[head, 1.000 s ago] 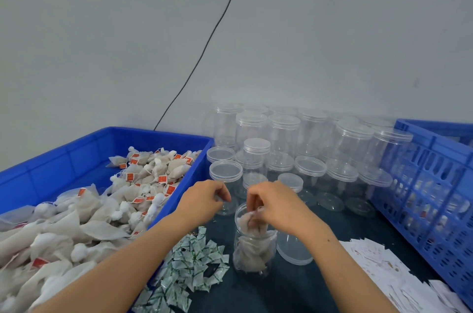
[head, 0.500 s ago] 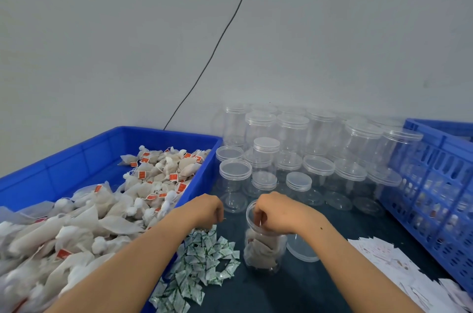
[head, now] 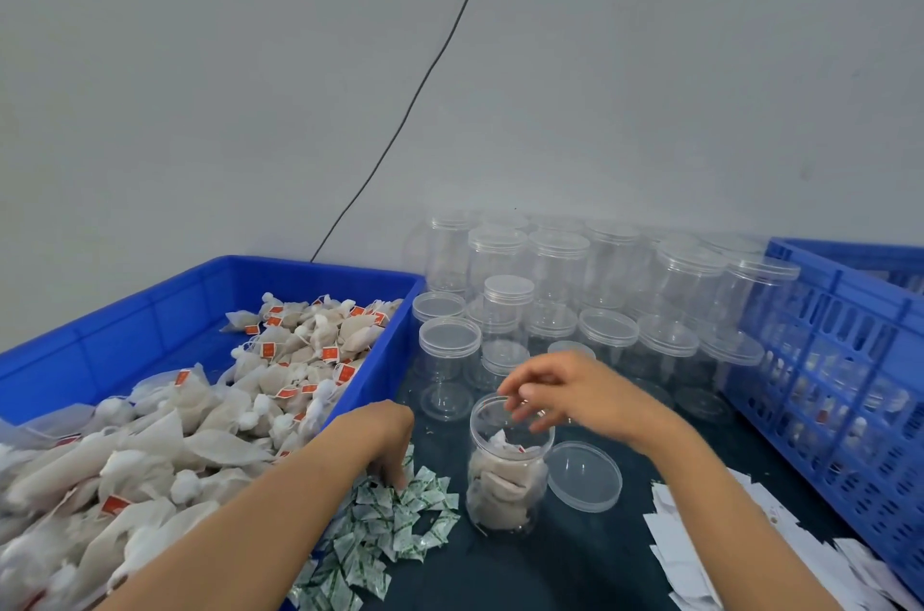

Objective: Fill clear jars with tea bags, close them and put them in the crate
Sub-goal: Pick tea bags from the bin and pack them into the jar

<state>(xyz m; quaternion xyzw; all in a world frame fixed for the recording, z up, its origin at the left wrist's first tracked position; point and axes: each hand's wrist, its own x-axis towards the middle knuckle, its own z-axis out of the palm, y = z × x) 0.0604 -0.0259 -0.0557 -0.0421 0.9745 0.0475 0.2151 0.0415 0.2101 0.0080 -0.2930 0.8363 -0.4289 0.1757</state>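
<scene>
1. Filling is underway: the open jar (head: 509, 468) is standing upright on the dark worktop (head: 575, 565), holding tea bags to well over half its height, no lid on.
2. Right hand (head: 565, 393) is hovering just above the jar's mouth, fingers loosely curled and apart, gripping nothing that I can see.
3. Left hand (head: 385, 433) is reaching down left of the jar, fingertips touching the pile of small green-printed sachets (head: 395, 525); whether it is pinching one, cannot tell.
4. The jar's lid (head: 584, 475) is lying flat just right of the jar, touching or nearly touching its base.
5. Supply of tea bags (head: 280, 375) is sitting in the blue bin (head: 165, 310), left of the jar, still plentiful.
6. Empty lidded jars (head: 555, 280) are stacking up behind the jar against the wall, so many units look left to do.
7. The blue crate (head: 840, 360) is standing well right of the jar; filled jars seem to be showing through its slots, count unclear.
8. Judging remaining steps for this jar: probably a sachet going in, lid on, then moving it into the crate.
9. White paper slips (head: 700, 555) are lying right of the jar, near the crate.
</scene>
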